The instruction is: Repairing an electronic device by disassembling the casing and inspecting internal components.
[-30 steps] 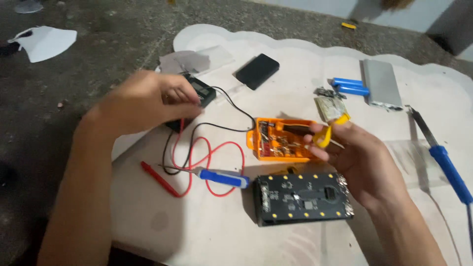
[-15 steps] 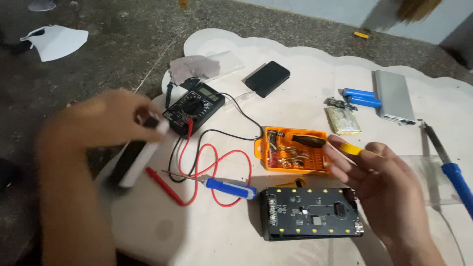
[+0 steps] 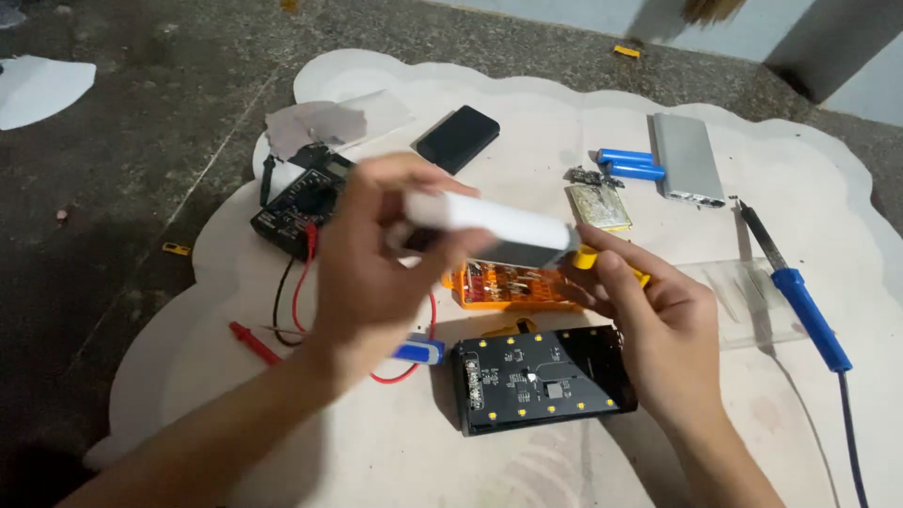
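At far left, one sheet of white paper (image 3: 38, 89) lies on the dark floor (image 3: 141, 141). The work sits on a pale scalloped mat (image 3: 828, 169). On it, one black multimeter (image 3: 296, 202) trails red and black leads, with one red probe (image 3: 254, 342) lying loose.

The left hand (image 3: 376, 273) has its fingers (image 3: 428, 193) curled shut around one white oblong casing (image 3: 489, 226), held level above the mat and blurred. The right hand (image 3: 658, 320) meets the casing's far end, its fingers pinched on one yellow-handled tool (image 3: 611, 265); its tip is hidden.

To do this well, I judge the left grip should stay firm and still while the tool works gently at the end seam, over the mat so nothing drops onto the floor.

Below lie one orange bit case (image 3: 513, 287) and one open black power bank (image 3: 541, 376) with its circuit board showing. Further right: one black slab (image 3: 458, 138), two blue cylindrical cells (image 3: 630, 165), one flat pouch cell (image 3: 598, 207), one silver power bank (image 3: 689, 160), one blue soldering iron (image 3: 800, 292).
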